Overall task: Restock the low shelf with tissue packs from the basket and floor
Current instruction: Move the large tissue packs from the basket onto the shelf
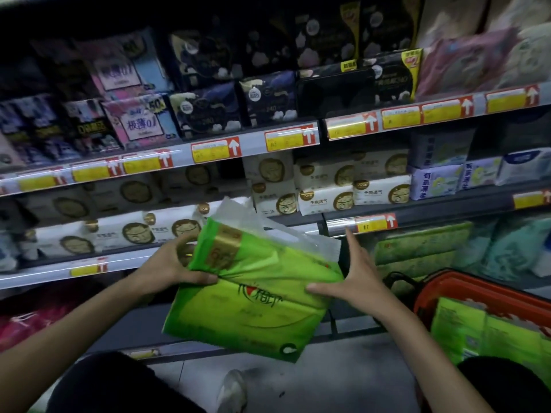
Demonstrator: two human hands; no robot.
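my left hand (176, 263) pinches the green tissue pack (253, 296) at its left edge; my right hand (354, 278), fingers spread, presses flat against its right side.

tissue pack (253, 296) before shelves (185, 260); basket (465, 290) right, on floor (343, 380).

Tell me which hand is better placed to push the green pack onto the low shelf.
Probably the left hand. Its fingers grip the green tissue pack at the wrapper's pinched middle, while the right hand only rests open against the side nearest the red basket, so it can steady, not carry.
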